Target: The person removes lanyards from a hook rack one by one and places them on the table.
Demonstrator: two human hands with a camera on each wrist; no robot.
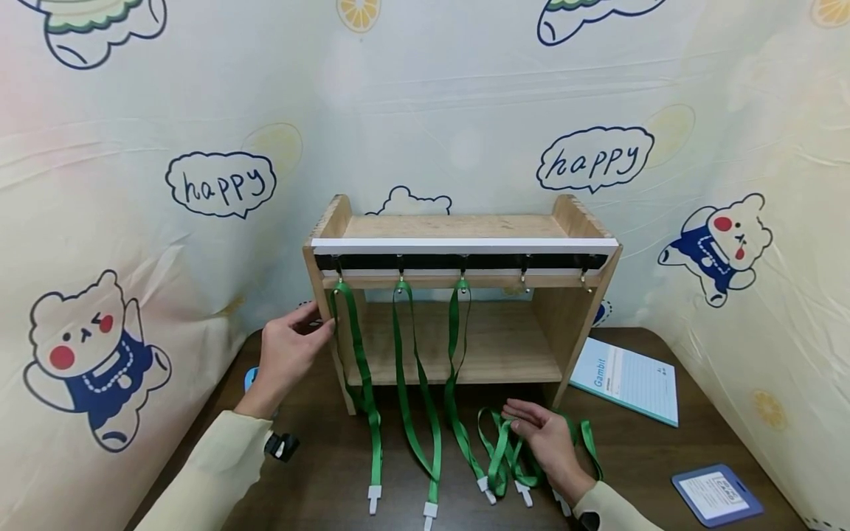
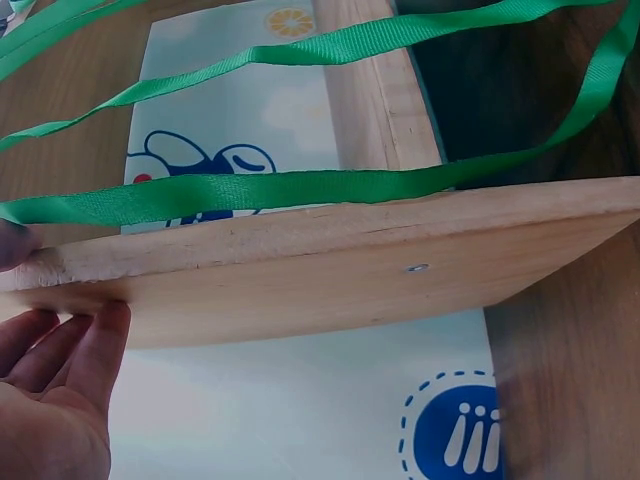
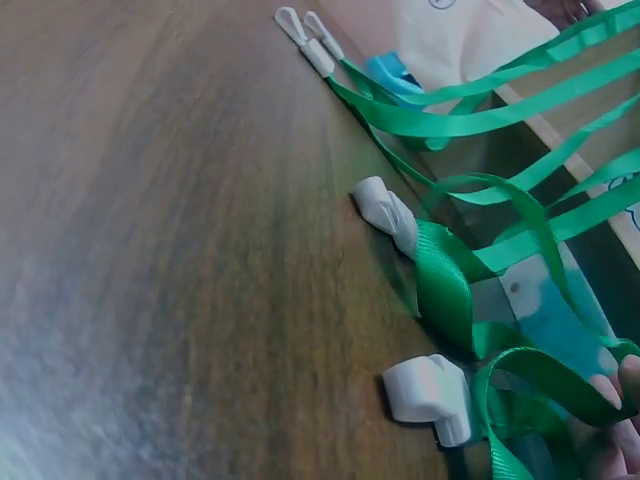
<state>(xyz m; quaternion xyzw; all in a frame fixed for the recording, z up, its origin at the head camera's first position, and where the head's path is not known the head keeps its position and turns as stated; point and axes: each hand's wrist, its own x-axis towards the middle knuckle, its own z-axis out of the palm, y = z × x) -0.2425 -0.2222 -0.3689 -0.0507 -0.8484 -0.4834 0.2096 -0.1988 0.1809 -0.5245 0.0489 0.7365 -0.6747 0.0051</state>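
Observation:
A small wooden shelf [image 1: 458, 369] has a row of hooks under its top board. Three green lanyards [image 1: 358, 346] with white plastic clips hang from the left hooks; the two right hooks [image 1: 524, 280] carry nothing. My left hand [image 1: 292, 350] pinches the front edge of the shelf's left side panel [image 2: 300, 290], fingers on the outer face and thumb on the other side. Low at the right, my right hand [image 1: 547, 442] pinches a loose green lanyard [image 3: 550, 375] among bunched ribbon on the table. White clips [image 3: 425, 390] lie beside it; the fingertips are only partly visible.
On the right of the brown table [image 1: 319, 472] lie a light-blue notebook [image 1: 627, 380] and a blue card holder [image 1: 717, 494]. A blue object [image 1: 250, 377] sits behind my left forearm. Patterned cloth [image 1: 425, 110] hangs around the table.

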